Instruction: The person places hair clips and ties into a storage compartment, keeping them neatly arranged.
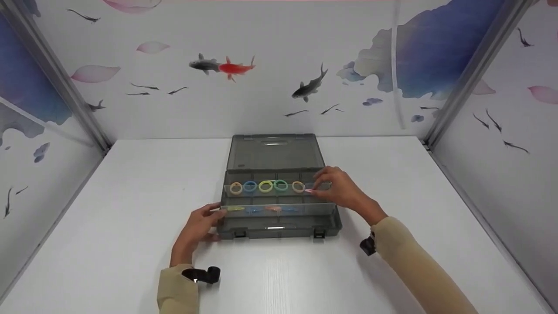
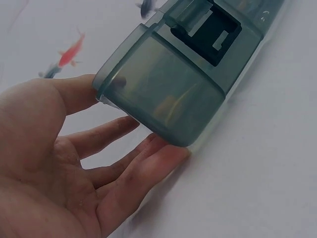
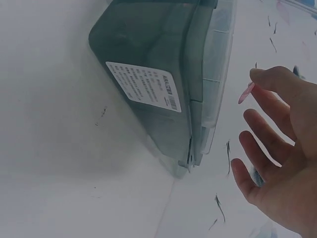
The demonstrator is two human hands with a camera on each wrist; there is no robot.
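Observation:
A dark translucent plastic storage box (image 1: pixel 279 233) stands on the table with its lid raised. My left hand (image 1: pixel 198 226) holds its left end, with fingertips at the upper rim and lower corner in the left wrist view. Between thumb and index finger, my right hand (image 1: pixel 342 189) pinches a small flat pink piece (image 3: pixel 246 93); its exact kind is not clear. That hand is over the right part of the clear rear tray, beside an orange ring (image 1: pixel 298 187). Other coloured rings (image 1: pixel 266 186) sit along this tray. Small clip-like pieces (image 1: pixel 273 209) lie in the front tray.
The raised lid (image 1: pixel 275 152) reaches close to the back wall (image 1: pixel 270 104). Two latches (image 1: pixel 319 233) are on the box's front. A white label (image 3: pixel 145 86) covers part of its right end. Patterned panels enclose the white table (image 1: pixel 270 279) at the back and sides.

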